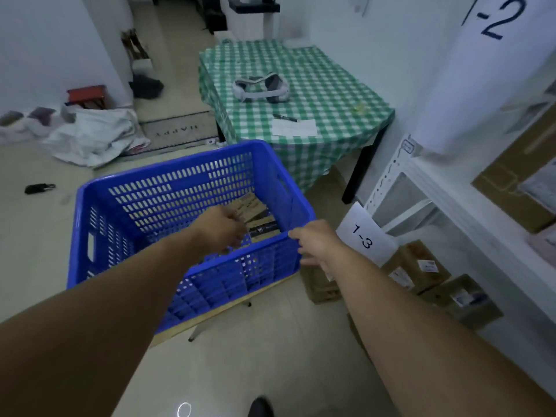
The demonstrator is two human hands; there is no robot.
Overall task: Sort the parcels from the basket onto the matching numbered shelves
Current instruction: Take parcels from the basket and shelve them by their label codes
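Pale floor tiles carry a blue perforated plastic basket (90,236), raised on a low stand. Reaching over its near wall, the left grip (222,228) hangs inside with fingers curled downward. Blur hides whether they have closed on anything, so I cannot tell. Just beyond it and to the right, in the basket's far right corner, lie the brown cardboard parcels (252,210), stacked flat. Their long sides seem to run roughly along the right wall, and the nearest bears a dark band. The parcels sit right at the left fingertips, so this is the nearer grip for the pick, which probably needs only a short reach forward and right. The right grip (316,242) is released, its fingers spread against the rim's near right corner, probably steadying the basket. Further right stands the white metal shelf unit (421,182), with paper label "1-3" (362,236) low down and "1-2" (499,19) above.
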